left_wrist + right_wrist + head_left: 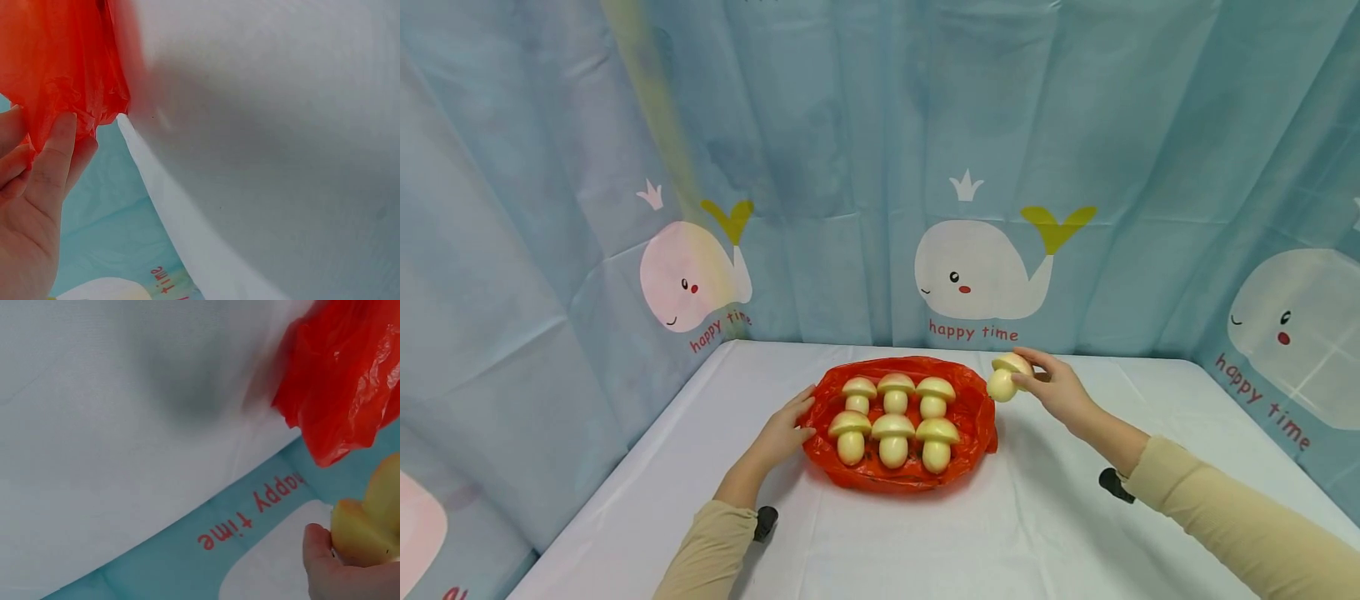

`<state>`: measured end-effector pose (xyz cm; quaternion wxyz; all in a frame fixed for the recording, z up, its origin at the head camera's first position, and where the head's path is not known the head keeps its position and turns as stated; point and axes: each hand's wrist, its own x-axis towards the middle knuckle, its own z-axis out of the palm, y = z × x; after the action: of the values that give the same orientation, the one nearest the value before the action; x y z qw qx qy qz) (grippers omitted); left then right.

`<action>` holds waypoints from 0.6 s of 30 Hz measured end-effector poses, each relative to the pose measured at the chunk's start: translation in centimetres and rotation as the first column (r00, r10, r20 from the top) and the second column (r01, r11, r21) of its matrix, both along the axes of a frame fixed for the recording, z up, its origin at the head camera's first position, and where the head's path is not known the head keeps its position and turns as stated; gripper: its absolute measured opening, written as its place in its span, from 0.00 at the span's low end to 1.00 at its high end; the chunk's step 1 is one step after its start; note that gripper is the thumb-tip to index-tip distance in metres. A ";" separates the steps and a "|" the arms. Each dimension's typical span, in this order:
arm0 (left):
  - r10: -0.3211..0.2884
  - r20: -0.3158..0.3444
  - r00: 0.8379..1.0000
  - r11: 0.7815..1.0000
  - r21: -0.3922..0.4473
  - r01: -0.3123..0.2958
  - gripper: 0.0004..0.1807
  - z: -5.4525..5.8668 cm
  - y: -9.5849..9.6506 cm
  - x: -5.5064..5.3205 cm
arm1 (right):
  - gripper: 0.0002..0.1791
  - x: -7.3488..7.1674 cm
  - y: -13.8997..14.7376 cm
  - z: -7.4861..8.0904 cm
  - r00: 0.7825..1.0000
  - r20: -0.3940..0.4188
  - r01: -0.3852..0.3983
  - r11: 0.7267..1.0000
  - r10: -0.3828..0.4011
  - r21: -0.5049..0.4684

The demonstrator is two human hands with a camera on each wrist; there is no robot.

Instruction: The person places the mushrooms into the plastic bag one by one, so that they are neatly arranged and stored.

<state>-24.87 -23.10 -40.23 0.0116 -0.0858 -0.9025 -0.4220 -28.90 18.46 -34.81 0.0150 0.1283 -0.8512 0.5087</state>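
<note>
Several mushrooms [893, 440] with pale yellow stems and domed caps stand in two rows inside a red plastic bag [880, 482], which is spread open like a shallow bowl. My right hand [1060, 392] pinches another mushroom [1002, 385] between thumb and fingers, raised at the bag's right edge. Its stem points down and left. In the right wrist view, part of this mushroom [362, 532] shows above the fingers. At the bag's left side, my left hand [781, 429] touches the rim with fingers spread. The left wrist view shows the fingertips against the crinkled red plastic [69, 69].
A white cloth [865, 550] covers the table under the bag. Blue curtains [850, 275] with printed whales and red lettering hang behind and on both sides of the table. A small black device [765, 523] sits at the left wrist, another [1115, 485] at the right.
</note>
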 end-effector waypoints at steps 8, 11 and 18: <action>-0.004 -0.024 1.000 1.000 0.003 0.004 0.30 -0.1 0.0 0.0 | 0.31 -0.3 -1.3 -0.3 0.986 -0.083 -0.141 0.990 0.142 0.013; -0.004 -0.030 1.000 1.000 0.003 0.004 0.30 -0.1 0.0 0.0 | 0.30 -0.6 -2.1 -0.4 0.977 -0.110 -0.176 0.983 0.180 0.049; -0.001 -0.016 1.000 1.000 0.011 0.001 0.30 -0.1 0.1 0.0 | 0.28 -1.0 -3.8 -1.2 0.967 -0.114 -0.202 0.960 0.227 0.195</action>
<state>-24.85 -23.00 -40.36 0.0191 -0.0894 -0.8999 -0.4265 -29.89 14.64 -36.01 0.0054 0.2552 -0.8721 0.4175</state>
